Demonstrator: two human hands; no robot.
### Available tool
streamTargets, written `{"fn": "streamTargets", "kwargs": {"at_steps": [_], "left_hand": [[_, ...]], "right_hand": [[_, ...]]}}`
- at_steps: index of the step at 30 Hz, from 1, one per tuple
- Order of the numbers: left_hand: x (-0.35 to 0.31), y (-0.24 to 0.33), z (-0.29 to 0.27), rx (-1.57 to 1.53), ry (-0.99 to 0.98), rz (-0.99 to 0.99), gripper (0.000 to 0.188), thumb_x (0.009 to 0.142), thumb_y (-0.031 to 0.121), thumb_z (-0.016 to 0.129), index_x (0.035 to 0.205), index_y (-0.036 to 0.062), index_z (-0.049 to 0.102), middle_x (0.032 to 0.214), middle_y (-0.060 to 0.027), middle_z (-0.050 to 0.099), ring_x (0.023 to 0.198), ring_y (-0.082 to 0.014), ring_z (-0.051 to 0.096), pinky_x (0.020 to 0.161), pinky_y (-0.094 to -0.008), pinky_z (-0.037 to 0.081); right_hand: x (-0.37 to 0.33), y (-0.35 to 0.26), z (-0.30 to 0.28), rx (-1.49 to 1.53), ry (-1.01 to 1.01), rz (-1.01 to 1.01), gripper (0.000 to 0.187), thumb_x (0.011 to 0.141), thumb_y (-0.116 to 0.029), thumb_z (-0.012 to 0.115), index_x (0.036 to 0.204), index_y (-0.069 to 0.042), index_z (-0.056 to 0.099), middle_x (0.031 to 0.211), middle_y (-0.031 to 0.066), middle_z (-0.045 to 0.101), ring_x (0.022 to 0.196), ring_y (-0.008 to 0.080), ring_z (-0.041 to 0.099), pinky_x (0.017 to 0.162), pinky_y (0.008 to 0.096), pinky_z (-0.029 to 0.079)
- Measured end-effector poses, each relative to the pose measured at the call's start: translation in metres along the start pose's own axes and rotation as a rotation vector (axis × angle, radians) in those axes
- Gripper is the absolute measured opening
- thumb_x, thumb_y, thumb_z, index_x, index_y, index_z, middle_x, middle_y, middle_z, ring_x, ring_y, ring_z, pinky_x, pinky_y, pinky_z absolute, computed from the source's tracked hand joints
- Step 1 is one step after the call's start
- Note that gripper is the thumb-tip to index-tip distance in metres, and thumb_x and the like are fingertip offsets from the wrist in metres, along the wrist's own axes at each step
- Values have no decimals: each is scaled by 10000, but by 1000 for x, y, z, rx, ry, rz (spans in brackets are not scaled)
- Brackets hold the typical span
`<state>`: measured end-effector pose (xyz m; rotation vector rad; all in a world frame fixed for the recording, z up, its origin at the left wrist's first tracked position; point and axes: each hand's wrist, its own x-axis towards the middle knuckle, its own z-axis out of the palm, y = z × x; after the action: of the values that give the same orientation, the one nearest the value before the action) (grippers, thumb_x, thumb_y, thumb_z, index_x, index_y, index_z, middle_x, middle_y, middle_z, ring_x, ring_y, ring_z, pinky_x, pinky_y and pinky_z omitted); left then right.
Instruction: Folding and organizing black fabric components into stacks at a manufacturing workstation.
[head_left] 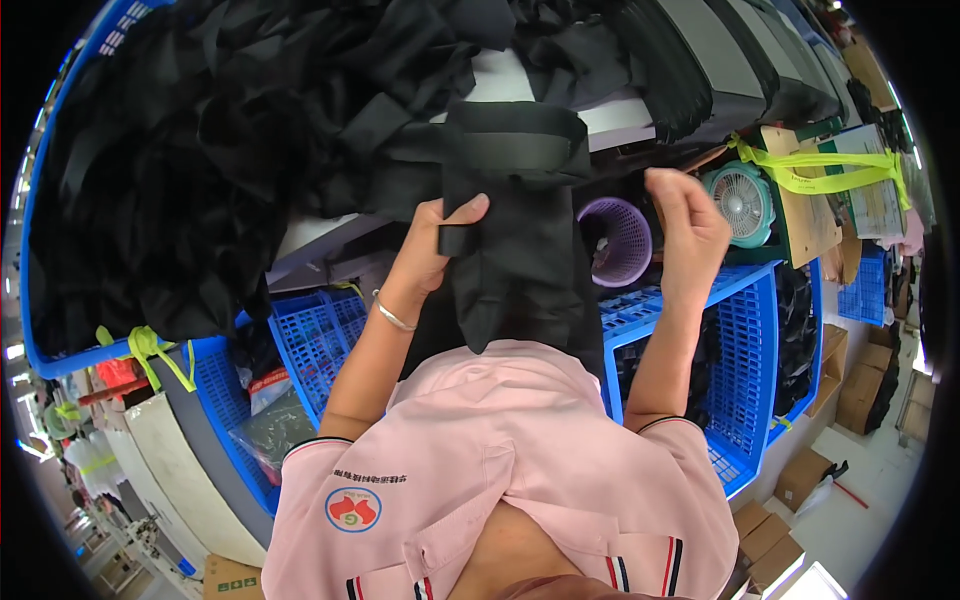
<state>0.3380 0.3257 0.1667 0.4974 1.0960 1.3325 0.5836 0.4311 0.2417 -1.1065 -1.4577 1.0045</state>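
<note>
My left hand [437, 245] pinches the edge of a black fabric piece [515, 240] that hangs down from the worktable toward my pink shirt. A silver bracelet sits on that wrist. My right hand [688, 225] is raised to the right of the fabric, fingers curled, and whether it grips anything I cannot tell. The top of the fabric piece lies folded on the white worktable [500, 75].
A big heap of black fabric [200, 150] fills a blue bin at the left. Blue plastic crates [745, 340] stand at both sides below. A purple basket [618, 240], a small teal fan [742, 203] and cardboard boxes [800, 475] are to the right.
</note>
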Motion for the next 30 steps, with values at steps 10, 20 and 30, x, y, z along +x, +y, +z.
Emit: {"fn": "streamTargets", "kwargs": {"at_steps": [10, 20, 30], "left_hand": [[-1, -16, 12, -513, -65, -216, 294, 992, 224, 601, 1136, -24, 666, 1116, -134, 714, 1024, -218, 692, 920, -341, 555], [-33, -48, 11, -344, -70, -169, 432, 916, 186, 679, 1278, -25, 576, 1213, -114, 673, 1101, -216, 654, 981, -334, 516], [-37, -30, 25, -181, 136, 30, 335, 845, 6, 748, 1169, -2, 661, 1133, -86, 696, 982, -199, 682, 902, -336, 554]], "right_hand": [[-55, 66, 20, 568, -515, 800, 230, 881, -138, 747, 1072, -19, 702, 1008, 38, 728, 875, 81, 667, 781, 234, 525], [-42, 57, 16, 454, -482, 522, 272, 880, -93, 738, 1114, 23, 665, 1004, 48, 711, 872, 90, 654, 808, 245, 535], [-51, 61, 20, 369, -504, 447, 341, 921, -134, 702, 1193, 44, 598, 1003, 48, 674, 894, 80, 593, 824, 242, 496]]}}
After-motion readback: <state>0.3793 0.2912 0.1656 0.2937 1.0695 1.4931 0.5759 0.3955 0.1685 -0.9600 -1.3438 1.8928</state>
